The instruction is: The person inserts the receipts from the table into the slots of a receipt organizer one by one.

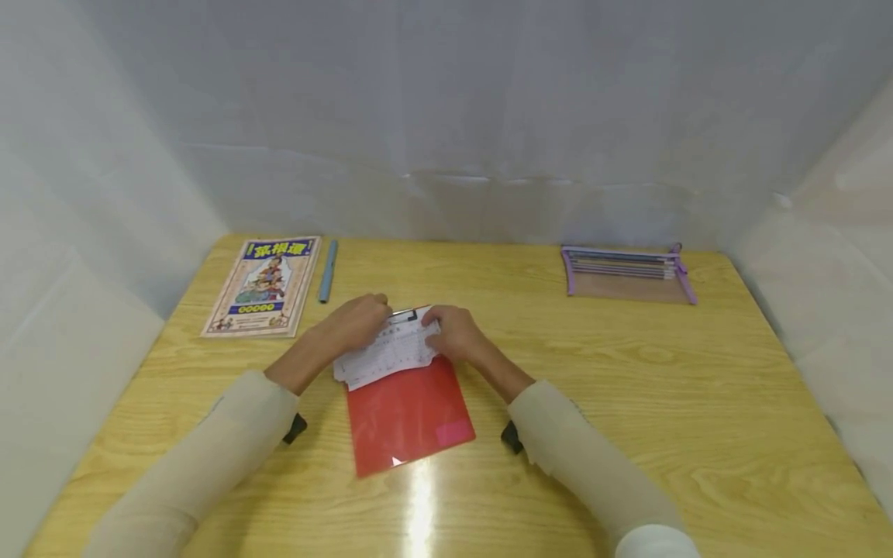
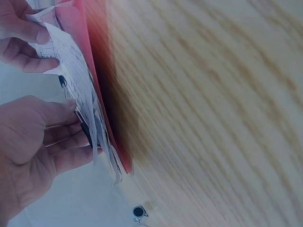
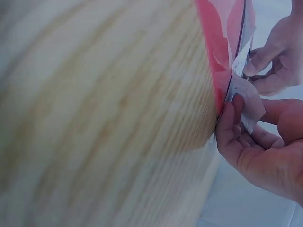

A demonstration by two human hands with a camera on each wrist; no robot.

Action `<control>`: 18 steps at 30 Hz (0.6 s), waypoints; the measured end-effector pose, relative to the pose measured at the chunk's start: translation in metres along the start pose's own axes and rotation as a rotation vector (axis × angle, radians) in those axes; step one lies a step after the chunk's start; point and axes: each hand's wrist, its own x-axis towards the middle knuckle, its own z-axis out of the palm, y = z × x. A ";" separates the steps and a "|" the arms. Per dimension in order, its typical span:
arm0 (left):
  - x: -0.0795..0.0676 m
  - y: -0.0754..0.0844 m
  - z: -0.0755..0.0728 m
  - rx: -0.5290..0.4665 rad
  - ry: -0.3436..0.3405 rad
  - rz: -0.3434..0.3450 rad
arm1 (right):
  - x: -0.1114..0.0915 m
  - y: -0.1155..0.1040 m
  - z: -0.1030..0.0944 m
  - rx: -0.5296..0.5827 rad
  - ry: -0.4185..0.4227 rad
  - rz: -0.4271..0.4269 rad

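A red clipboard (image 1: 412,418) lies a little tilted on the table before me, with a pink label near its lower corner. Its metal clip (image 1: 403,316) is at the far edge. My left hand (image 1: 356,322) pinches the clip, thumb on one side and fingers on the other, as the left wrist view shows. Printed paper sheets (image 1: 391,353) lie bunched over the clipboard's upper half, their lower edges uneven. My right hand (image 1: 456,333) grips these sheets near the clip's right end; in the right wrist view the paper (image 3: 248,101) bends between thumb and fingers.
On the wooden table (image 1: 628,418), an illustrated booklet (image 1: 265,287) lies at the back left with a blue pen-like stick (image 1: 328,271) beside it. At the back right is a purple-edged mesh pouch (image 1: 628,275) holding several thin sticks. Pale sheeting (image 1: 446,116) encloses the back and sides.
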 end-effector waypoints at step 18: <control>0.000 0.000 -0.001 0.004 -0.035 -0.014 | -0.003 -0.004 0.001 0.024 0.008 0.014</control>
